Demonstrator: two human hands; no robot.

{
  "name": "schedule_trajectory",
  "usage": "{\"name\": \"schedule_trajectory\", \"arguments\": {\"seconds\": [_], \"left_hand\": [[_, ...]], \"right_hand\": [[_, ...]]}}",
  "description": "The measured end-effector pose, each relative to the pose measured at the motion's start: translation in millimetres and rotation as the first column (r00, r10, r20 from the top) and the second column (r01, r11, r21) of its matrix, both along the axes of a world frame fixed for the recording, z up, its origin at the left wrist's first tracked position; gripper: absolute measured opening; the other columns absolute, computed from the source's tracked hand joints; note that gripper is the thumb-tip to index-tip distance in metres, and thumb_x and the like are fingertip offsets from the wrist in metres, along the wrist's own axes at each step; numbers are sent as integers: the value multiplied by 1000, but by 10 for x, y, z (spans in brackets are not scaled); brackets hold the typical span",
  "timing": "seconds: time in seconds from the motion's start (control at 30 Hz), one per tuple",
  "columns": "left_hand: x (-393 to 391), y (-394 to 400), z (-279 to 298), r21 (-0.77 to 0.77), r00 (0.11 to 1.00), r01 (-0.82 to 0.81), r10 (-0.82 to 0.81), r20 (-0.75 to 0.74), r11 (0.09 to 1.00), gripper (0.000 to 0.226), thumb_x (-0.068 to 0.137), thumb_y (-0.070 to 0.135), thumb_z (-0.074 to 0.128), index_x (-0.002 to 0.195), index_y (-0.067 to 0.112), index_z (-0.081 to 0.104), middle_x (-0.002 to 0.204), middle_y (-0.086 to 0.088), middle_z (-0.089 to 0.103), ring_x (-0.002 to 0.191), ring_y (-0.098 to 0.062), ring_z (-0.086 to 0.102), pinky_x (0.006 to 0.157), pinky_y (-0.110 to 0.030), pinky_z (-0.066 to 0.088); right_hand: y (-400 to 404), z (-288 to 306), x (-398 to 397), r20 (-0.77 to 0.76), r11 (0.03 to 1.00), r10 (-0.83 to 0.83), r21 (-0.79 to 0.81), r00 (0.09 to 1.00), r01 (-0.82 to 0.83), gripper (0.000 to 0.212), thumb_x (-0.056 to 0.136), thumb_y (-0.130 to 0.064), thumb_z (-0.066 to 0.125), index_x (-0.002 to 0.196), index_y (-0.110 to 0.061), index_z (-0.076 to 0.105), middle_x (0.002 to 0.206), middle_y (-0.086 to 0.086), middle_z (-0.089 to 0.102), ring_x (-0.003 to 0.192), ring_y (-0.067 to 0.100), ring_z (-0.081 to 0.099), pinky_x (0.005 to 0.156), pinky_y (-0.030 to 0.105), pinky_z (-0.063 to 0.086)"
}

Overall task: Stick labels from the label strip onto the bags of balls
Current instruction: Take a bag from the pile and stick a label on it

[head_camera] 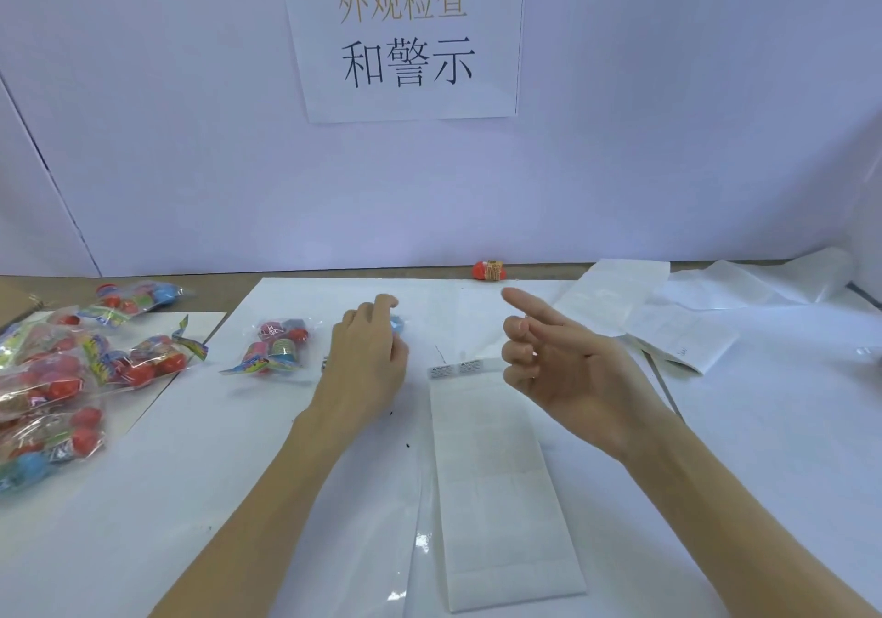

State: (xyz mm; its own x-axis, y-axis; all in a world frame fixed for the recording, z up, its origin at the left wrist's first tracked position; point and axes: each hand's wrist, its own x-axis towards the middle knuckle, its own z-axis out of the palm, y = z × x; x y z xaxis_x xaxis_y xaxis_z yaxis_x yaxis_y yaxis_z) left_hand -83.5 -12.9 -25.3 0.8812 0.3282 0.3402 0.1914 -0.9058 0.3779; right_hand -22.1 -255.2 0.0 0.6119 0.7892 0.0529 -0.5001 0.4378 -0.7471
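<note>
My left hand [370,359] rests palm-down on a bag of balls, of which only a blue bit [398,324] shows past the fingers. Another clear bag of red and blue balls [277,343] lies just left of that hand. The label strip [496,474] lies flat in front of me, with two small printed labels [460,369] at its far end. My right hand [558,355] hovers above the strip's far end, fingers loosely curled, index finger pointing left, holding nothing that I can see.
A pile of several bagged balls [62,379] lies at the left on white paper. A loose red ball [489,270] sits by the back wall. Used backing strips [668,316] are scattered at the right. A paper sign [405,35] hangs on the wall.
</note>
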Motion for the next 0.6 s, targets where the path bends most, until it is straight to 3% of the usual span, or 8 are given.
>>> {"name": "schedule_trajectory", "arguments": {"seconds": [0.1, 0.2, 0.27, 0.37, 0.47, 0.6], "left_hand": [[-19, -161, 84, -420, 980, 130, -53, 191, 898, 26, 105, 13, 52, 130, 18, 53, 123, 2, 68, 102, -16, 66, 87, -25, 48], [-49, -295, 202, -755, 961, 228, -15, 277, 615, 12, 109, 18, 50, 115, 25, 58, 113, 0, 73, 80, -4, 73, 58, -12, 50], [-64, -363, 230, -814, 956, 259, -19, 292, 519, 11, 109, 21, 49, 109, 24, 61, 112, -4, 71, 74, 1, 71, 48, -10, 44], [-90, -453, 226, -823, 936, 339, -72, 346, 455, 14, 108, 28, 53, 103, 18, 60, 101, 0, 76, 70, -2, 68, 52, -12, 47], [-103, -507, 221, -825, 920, 389, -140, 365, 410, 32, 101, 43, 60, 106, 12, 61, 102, 3, 76, 77, -9, 72, 56, -16, 52], [-102, -513, 235, -820, 916, 402, -171, 364, 408, 42, 92, 49, 67, 110, 12, 62, 99, -1, 72, 82, -8, 71, 63, -17, 54]], "right_hand": [[54, -29, -27, 64, 973, -162, -153, 985, 170, 25, 93, -9, 69, 114, -16, 80, 87, 0, 62, 71, 13, 58, 63, 23, 49], [98, -73, -70, 454, 767, -378, -335, 806, 548, 26, 102, -8, 62, 113, -24, 79, 97, 3, 72, 83, 13, 67, 70, 22, 54], [125, -68, -110, 631, 681, -378, -306, 677, 665, 25, 102, -17, 65, 120, -32, 74, 107, -6, 75, 98, 6, 70, 79, 19, 56], [184, -60, -162, 755, 697, -256, -289, 604, 656, 29, 98, -26, 71, 127, -28, 70, 115, -15, 74, 108, 0, 68, 85, 16, 54], [215, -83, -178, 768, 680, -266, -279, 582, 678, 17, 97, -24, 73, 113, -17, 75, 101, -6, 78, 95, 9, 74, 85, 22, 57], [155, -61, -101, 687, 661, -328, -324, 649, 677, 12, 99, -26, 71, 106, -17, 75, 91, -4, 79, 84, 9, 74, 80, 22, 58]]}}
